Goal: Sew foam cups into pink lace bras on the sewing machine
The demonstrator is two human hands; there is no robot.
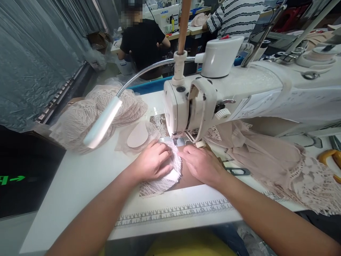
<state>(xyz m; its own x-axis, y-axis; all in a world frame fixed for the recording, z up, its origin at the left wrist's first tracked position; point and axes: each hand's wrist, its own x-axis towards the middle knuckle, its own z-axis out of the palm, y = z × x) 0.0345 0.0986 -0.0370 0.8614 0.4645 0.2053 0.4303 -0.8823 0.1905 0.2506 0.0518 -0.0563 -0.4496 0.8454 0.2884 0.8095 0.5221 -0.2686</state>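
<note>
A pale pink lace piece with a white backing lies under the needle area of a white sewing machine. My left hand is closed, its bent fingers pressing the lace piece from the left. Along its right edge, my right hand pinches with curled fingers, over a plain beige-pink fabric beneath. What lies inside the fingers of either hand is partly hidden. A pale teardrop-shaped pad rests on lace left of the presser foot.
Stacked lace pieces lie at the back left, below a gooseneck lamp. Sheer lace-trimmed fabric spreads to the right, near orange-handled scissors. A printed ruler runs along the table's front. Two people sit beyond the machine.
</note>
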